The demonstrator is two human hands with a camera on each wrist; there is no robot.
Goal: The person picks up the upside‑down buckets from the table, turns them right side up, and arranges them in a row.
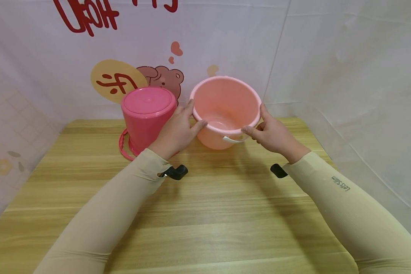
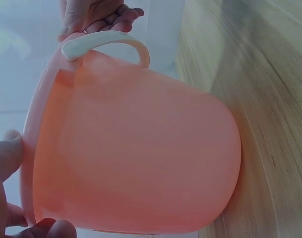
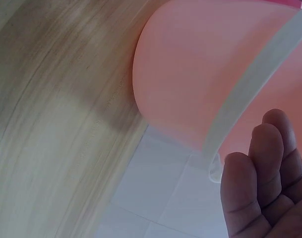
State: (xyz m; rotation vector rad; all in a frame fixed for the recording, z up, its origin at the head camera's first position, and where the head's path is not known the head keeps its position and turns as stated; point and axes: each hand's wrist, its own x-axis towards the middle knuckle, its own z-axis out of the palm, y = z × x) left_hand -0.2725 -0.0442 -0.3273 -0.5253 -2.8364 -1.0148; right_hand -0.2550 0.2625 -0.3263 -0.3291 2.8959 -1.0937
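A light pink bucket [image 1: 212,140] stands mouth up at the back of the table, tilted a little toward me. My left hand [image 1: 178,128] grips its rim on the left, the thumb on the near edge. On the right, my right hand [image 1: 274,134] pinches the rim between thumb and forefinger. The other right fingers [image 3: 267,163] lie loosely bent beside the bucket wall. A white handle [image 2: 108,40] hangs down the bucket's near side. The bucket's base is close against the wooden surface in the left wrist view.
A dark pink bucket [image 1: 141,125] stands upside down to the left, partly behind my left forearm, its handle [image 1: 122,146] lying by its mouth. Behind the wooden table [image 1: 205,213] hangs a printed white curtain [image 1: 233,34], with another along the right side.
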